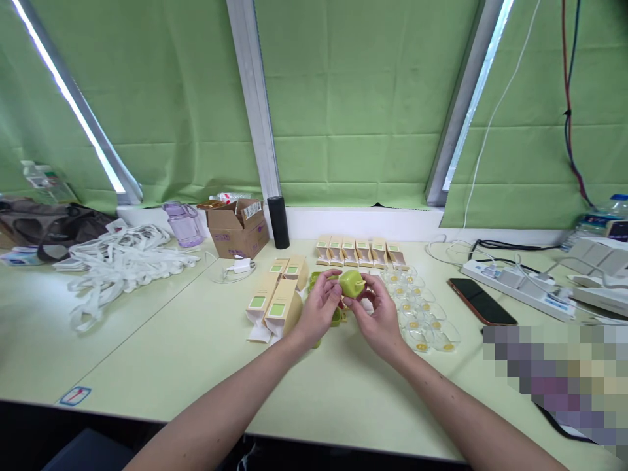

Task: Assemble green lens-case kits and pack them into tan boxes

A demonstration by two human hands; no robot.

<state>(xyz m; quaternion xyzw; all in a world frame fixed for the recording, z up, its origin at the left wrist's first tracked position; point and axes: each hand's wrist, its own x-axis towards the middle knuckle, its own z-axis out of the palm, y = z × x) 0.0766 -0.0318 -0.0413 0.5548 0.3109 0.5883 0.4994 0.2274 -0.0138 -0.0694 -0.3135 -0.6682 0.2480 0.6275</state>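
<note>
A small glossy green rounded piece [351, 284] with a short nub on its right side is held up over the table between both hands. My left hand [321, 307] grips its left side with thumb and fingers. Fingertips of my right hand [377, 317] close on its right and lower side. More green pieces [335, 318] lie below, partly hidden by my hands. To the left stand several cream boxes [277, 311] with green label squares. Just right of my right hand are rows of clear plastic cups [416, 324] with yellow discs in their bases.
A row of cream boxes [363, 252] stands at the back. Behind on the left are a cardboard box [239, 234], a black cylinder [279, 222], a purple bottle [184, 224] and piled white straps [122, 258]. A phone [482, 301] and power strip [517, 288] lie right.
</note>
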